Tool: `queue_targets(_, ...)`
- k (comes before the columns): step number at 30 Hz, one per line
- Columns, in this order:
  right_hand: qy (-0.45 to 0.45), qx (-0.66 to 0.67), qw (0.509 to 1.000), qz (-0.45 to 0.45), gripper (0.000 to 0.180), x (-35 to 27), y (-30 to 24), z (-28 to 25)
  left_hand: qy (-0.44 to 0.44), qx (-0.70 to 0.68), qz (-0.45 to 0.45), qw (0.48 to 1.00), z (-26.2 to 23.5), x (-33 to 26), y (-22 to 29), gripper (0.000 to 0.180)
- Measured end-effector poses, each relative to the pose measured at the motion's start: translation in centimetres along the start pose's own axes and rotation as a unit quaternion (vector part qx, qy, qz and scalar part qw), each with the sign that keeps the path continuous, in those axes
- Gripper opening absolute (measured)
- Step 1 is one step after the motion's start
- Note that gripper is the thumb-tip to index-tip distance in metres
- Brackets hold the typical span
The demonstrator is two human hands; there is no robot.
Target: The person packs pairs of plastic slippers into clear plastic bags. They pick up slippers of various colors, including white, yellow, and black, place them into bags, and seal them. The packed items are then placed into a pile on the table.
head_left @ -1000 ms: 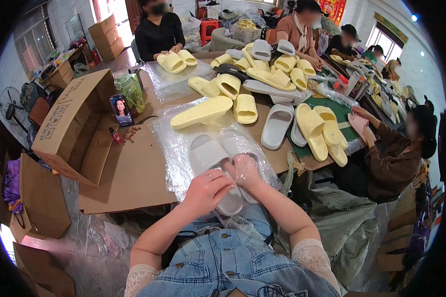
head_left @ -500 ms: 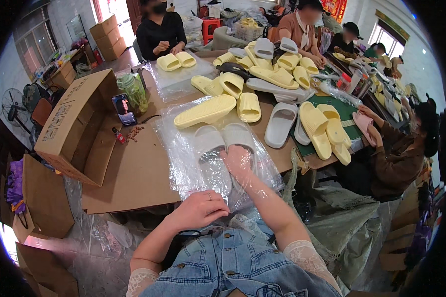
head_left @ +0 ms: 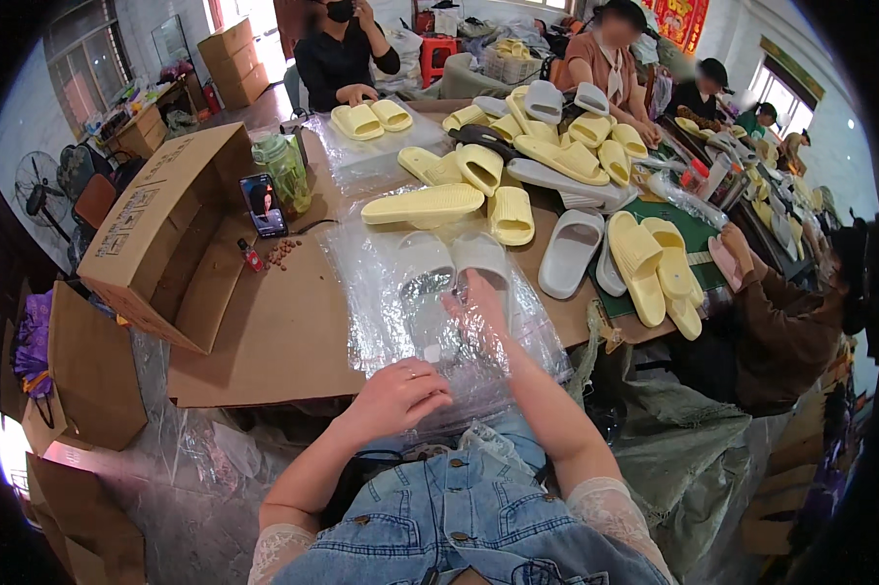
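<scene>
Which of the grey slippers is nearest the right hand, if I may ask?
The right-side grey slipper under the clear plastic: the right hand overlaps it; its mate lies left of it, other grey ones farther off.

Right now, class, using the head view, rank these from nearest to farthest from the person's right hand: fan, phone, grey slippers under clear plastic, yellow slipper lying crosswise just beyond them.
1. Grey slippers: right at the right hand, under clear plastic.
2. Yellow slipper: just beyond the grey pair.
3. Phone: off to the left, propped up.
4. Fan: far left, near the picture's edge.
</scene>
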State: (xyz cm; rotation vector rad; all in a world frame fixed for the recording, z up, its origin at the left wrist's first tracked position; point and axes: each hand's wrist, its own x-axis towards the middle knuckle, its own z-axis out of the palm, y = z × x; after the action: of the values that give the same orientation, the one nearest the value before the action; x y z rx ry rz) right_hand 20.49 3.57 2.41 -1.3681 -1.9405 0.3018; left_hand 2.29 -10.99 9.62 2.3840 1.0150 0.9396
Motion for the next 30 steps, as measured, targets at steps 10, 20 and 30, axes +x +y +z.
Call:
queue_targets(10, -0.073, 0.051, 0.967, -0.239, 0.045, -14.0, 4.2, -13.9, -0.036, 0.228, -0.070, 0.970, -2.0, -5.8, -2.9, 0.066)
queue_targets(20, -0.093, -0.079, 0.973, -0.198, 0.052, -12.8, 7.2, -18.3, -0.077, 0.218, 0.055, 0.971, -0.9, -5.6, -3.3, 0.053)
queue_targets(30, -0.039, 0.215, 0.976, 0.010, 0.005, -11.8, 8.0, -14.9, 0.028, 0.050, -0.067, 0.996, 0.6, -6.7, -3.9, 0.014)
